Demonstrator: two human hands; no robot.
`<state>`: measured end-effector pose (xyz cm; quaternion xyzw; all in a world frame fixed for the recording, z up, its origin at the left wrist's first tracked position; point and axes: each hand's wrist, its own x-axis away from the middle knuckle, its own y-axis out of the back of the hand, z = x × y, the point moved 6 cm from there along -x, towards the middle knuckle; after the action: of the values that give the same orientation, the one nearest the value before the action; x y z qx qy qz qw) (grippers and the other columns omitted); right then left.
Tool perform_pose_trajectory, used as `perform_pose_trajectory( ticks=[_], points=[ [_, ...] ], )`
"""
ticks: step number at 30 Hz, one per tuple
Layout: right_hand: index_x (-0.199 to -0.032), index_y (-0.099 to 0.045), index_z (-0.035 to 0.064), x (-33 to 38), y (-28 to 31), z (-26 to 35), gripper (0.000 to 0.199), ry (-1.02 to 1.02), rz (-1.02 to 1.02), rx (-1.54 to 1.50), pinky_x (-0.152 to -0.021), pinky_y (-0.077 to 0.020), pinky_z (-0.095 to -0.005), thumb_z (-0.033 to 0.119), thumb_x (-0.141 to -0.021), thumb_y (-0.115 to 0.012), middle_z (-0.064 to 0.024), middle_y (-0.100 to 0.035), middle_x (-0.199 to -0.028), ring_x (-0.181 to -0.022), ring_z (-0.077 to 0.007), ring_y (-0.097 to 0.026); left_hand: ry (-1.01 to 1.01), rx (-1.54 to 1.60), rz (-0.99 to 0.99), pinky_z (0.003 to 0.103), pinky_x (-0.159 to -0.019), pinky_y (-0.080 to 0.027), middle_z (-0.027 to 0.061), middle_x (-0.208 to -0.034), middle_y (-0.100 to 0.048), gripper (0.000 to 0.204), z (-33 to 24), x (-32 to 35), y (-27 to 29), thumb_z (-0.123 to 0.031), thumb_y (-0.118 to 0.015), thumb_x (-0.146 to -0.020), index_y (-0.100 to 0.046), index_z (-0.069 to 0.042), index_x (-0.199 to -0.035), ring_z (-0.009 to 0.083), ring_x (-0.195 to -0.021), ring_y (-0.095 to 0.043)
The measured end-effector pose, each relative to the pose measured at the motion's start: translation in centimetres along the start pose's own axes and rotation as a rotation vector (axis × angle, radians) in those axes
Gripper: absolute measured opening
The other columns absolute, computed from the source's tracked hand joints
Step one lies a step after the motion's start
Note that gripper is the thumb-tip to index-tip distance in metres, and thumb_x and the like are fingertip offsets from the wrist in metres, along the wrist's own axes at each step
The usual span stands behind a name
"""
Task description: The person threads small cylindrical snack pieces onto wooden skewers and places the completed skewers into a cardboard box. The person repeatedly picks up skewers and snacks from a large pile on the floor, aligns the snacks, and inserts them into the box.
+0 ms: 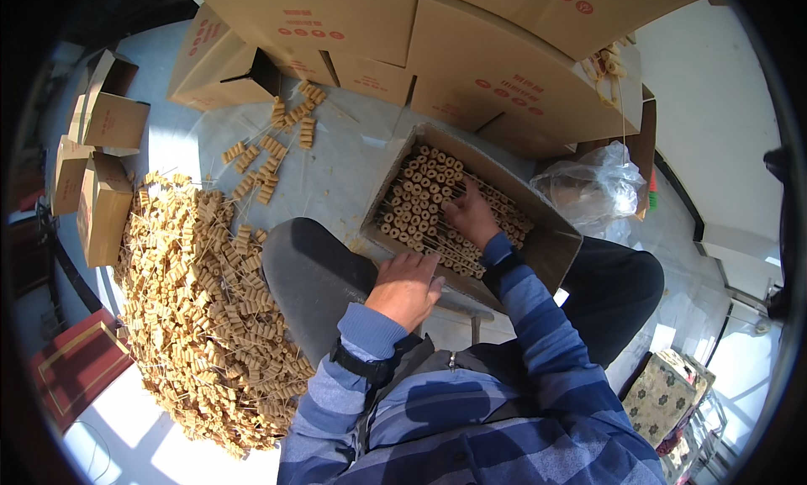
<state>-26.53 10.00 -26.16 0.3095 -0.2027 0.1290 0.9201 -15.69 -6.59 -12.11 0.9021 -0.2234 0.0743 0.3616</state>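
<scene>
An open cardboard box (551, 266) stands tilted between my knees, packed with skewers (424, 182) of tan, ring-ended coiled pieces on thin sticks. Ring ends face up on its left side; on the right, rows of sticks lie across. My right hand (472, 216) reaches into it, thumb and forefinger apart, touching the skewers' top layer; no skewer shows lifted in it. At the box's near left edge rests my left hand (403, 290), its fingers stretched out over the rim and nothing visible in them. The undersides of both hands are hidden.
A large heap of loose skewers (202, 317) lies left of my knee. Several more skewers (273, 161) are scattered on the floor ahead. Big cardboard cartons (471, 65) form a wall beyond the box. A clear plastic bag (593, 187) lies right; smaller cartons (109, 191) stand far left.
</scene>
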Motion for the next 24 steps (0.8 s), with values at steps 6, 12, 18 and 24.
perform_pose_trajectory(
  ticks=[6,12,18,24],
  points=[
    [-0.122,-0.060,0.0054,1.4,1.5,5.7,0.054,0.064,-0.158,0.561,-0.069,-0.0568,-0.0464,0.049,-0.091,-0.069,-0.0180,-0.073,-0.081,-0.080,-0.0376,-0.072,0.018,-0.029,0.030,0.049,-0.099,-0.043,0.0221,-0.117,-0.064,0.043,0.0,-0.1,-0.4,-0.025,-0.061,-0.097,-0.058,0.000,-0.132,0.0396,-0.114,-0.057],
    [-0.092,-0.073,0.0076,-0.5,-1.7,6.3,0.053,0.044,-0.057,0.693,-0.072,-0.0561,-0.0507,0.060,-0.090,-0.065,-0.0165,-0.075,-0.086,-0.082,-0.0379,-0.073,-0.008,-0.062,-0.044,0.049,-0.095,-0.044,0.0170,-0.110,-0.066,0.031,0.0,-0.4,-1.0,-0.024,-0.063,-0.095,-0.062,-0.002,-0.116,0.0359,-0.110,-0.059],
    [-0.089,-0.073,0.0076,-0.6,-1.8,5.5,0.052,0.069,-0.070,0.625,-0.075,-0.0545,-0.0534,0.059,-0.092,-0.063,-0.0188,-0.073,-0.086,-0.084,-0.0387,-0.072,-0.034,-0.056,-0.078,0.050,-0.095,-0.044,0.0167,-0.111,-0.066,0.033,0.2,-0.3,-1.3,-0.024,-0.063,-0.095,-0.062,-0.003,-0.119,0.0358,-0.111,-0.059],
    [-0.100,-0.069,0.0060,1.4,1.3,3.8,0.036,0.084,-0.073,0.532,-0.078,-0.0547,-0.0518,0.042,-0.096,-0.064,-0.0199,-0.072,-0.094,-0.089,-0.0409,-0.070,-0.001,-0.042,-0.066,0.048,-0.101,-0.043,0.0199,-0.121,-0.063,0.040,-1.4,0.1,0.5,-0.025,-0.060,-0.098,-0.058,-0.001,-0.129,0.0379,-0.116,-0.057]
  ],
)
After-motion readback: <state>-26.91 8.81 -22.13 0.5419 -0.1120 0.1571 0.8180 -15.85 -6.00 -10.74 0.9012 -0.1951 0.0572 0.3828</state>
